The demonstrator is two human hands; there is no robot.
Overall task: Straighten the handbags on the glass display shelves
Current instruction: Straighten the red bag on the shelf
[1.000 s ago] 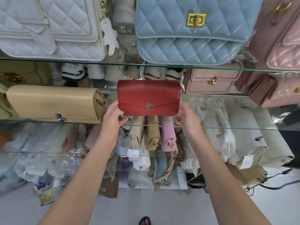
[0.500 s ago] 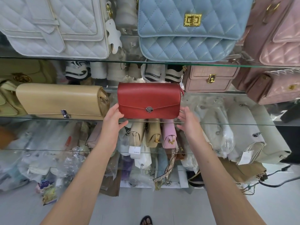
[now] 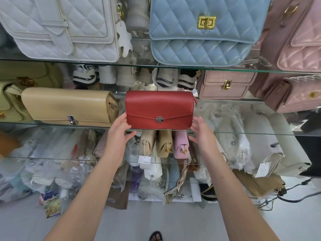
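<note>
Touching red handbag: left hand.

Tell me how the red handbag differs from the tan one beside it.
The red handbag is shorter; the tan handbag is longer. The red handbag's flap dips to a centred point; the tan handbag's edge runs straight. The left hand touches the red handbag; the tan handbag stands untouched. Both have silver clasps and share one glass shelf.

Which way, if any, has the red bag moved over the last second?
Yes. The red bag has come down slightly: its bottom edge now lies closer to the front edge of the glass shelf than before.
</note>
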